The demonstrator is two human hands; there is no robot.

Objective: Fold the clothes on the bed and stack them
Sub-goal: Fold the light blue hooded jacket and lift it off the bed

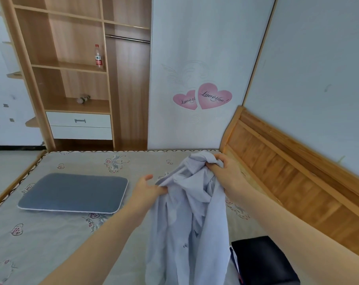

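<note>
You have the shirt [186,212] hanging over the bed [51,233], between your left hand [147,190] and right hand [225,171]. The pillow [73,192] lies to its left, the folded garment [264,262] near right, the headboard [287,171] along the right, the wardrobe [75,68] far left.

Both my arms are extended forward, forearms bare. My left hand [148,187] is lower and nearer, thumb raised and apart, fingers curled and pinching a fold of the shirt [186,212]. My right hand [223,168] is higher and farther, to the right, fingers curled in a fist round a bunched part of the shirt, knuckles up.
</note>
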